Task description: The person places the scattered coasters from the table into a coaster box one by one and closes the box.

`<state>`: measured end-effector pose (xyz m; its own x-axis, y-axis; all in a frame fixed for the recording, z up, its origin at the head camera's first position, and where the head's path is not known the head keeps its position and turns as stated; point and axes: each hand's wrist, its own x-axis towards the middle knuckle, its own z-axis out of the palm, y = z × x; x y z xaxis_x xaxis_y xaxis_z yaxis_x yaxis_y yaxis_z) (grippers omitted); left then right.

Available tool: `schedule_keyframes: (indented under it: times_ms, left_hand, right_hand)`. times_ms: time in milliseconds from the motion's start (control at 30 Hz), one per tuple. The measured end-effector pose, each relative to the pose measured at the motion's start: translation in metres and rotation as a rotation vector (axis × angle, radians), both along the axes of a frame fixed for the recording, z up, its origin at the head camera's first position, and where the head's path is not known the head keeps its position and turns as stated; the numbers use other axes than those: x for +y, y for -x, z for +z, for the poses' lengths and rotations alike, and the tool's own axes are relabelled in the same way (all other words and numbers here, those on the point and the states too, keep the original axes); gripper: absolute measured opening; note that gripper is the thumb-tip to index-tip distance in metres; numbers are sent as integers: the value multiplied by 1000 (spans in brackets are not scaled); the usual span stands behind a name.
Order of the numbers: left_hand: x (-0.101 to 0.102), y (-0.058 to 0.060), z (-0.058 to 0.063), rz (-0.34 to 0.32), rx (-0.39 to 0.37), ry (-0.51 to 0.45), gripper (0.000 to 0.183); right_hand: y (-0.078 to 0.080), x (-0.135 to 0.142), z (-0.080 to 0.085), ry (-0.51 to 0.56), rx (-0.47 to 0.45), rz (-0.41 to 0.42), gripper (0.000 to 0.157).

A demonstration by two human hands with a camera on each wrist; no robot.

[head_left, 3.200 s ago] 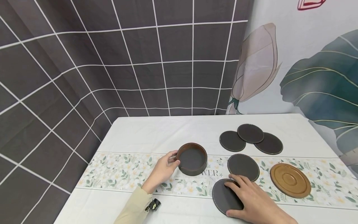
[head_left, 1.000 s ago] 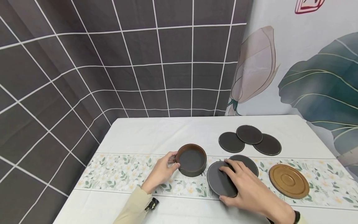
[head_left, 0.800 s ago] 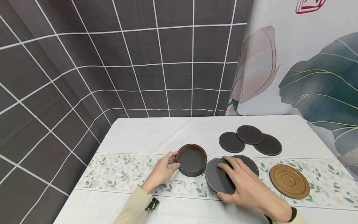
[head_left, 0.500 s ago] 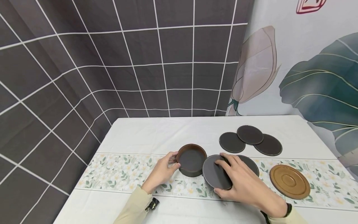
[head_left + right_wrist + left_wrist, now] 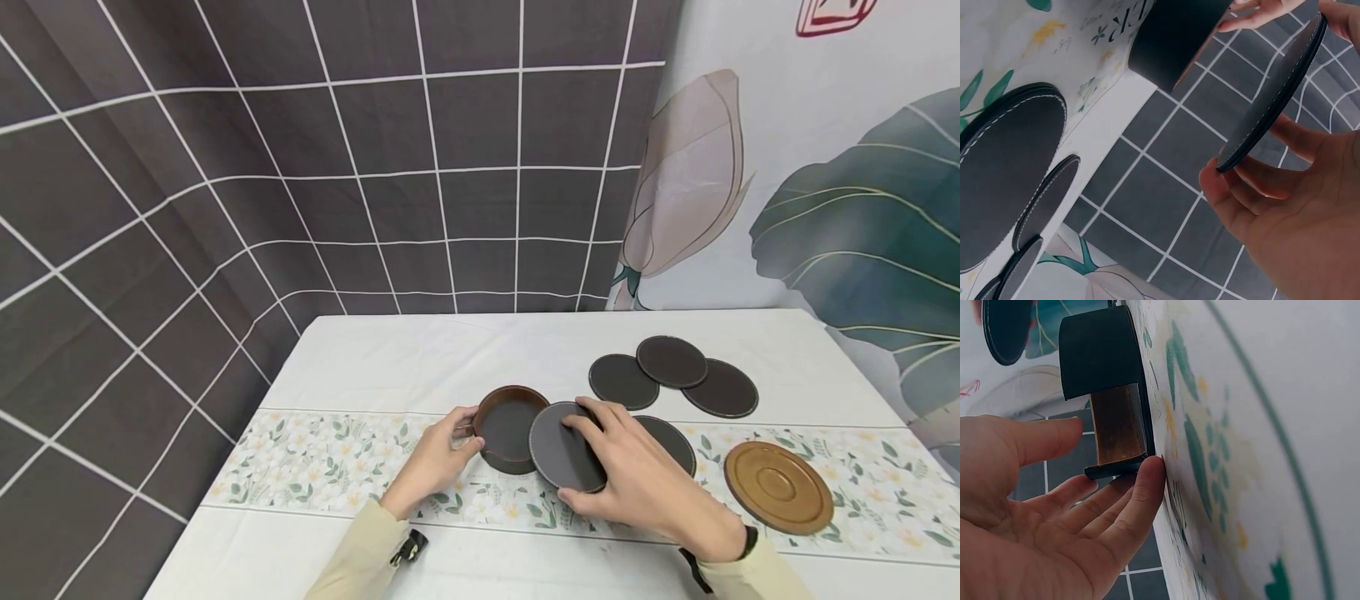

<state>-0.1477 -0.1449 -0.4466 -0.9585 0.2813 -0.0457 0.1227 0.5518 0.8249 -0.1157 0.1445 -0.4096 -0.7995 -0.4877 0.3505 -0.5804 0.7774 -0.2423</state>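
A round, dark leather coaster holder [image 5: 510, 423] with a brown inner wall stands on the tablecloth. My left hand [image 5: 437, 457] is at its left side; in the left wrist view the fingertips touch the holder [image 5: 1100, 350] by its side cutout, the thumb a little apart. My right hand [image 5: 641, 471] grips a round dark coaster [image 5: 557, 446] by its edge between thumb and fingers. Tilted and raised, this coaster overlaps the holder's right rim in the head view. The right wrist view shows the held coaster [image 5: 1269, 100] edge-on, pale stitching around its border.
Another dark coaster [image 5: 670, 442] lies behind my right hand. Farther back, three coasters [image 5: 672, 361] overlap in a row. A brown round disc [image 5: 778, 487] with ring grooves lies at the right. The white cloth [image 5: 390, 358] has a floral band; a dark gridded curtain hangs behind.
My right hand has lifted the coaster off the cloth and carried it left and away from me, up to the holder's right rim. The left hand has stayed at the holder.
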Motion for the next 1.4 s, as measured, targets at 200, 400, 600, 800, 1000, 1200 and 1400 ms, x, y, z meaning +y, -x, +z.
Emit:
schedule_keyframes:
  times_ms: [200,400,600,800,1000,1200,1400]
  left_hand:
    - [0,-1,1,0,-5,-9,47]
    - [0,0,1,-8,0,-11,47]
    - [-1,0,0,-13,12,-8,47]
    - [0,1,1,-8,9,2,46]
    - [0,0,2,-10,10,2,46]
    - [0,0,1,-8,19,19,46]
    - [0,1,1,-6,10,16,46]
  right_hand:
    - [5,-6,1,13,-16,2,82]
    - [9,-12,2,20,3,14,80]
    - [15,-19,1,22,-21,17,80]
    - [21,-25,-3,20,-28,17,81]
    - [26,-30,-7,18,-41,25,82]
    - [29,-36,-8,19,-50,29,82]
    - [33,-41,-11,22,-61,32,80]
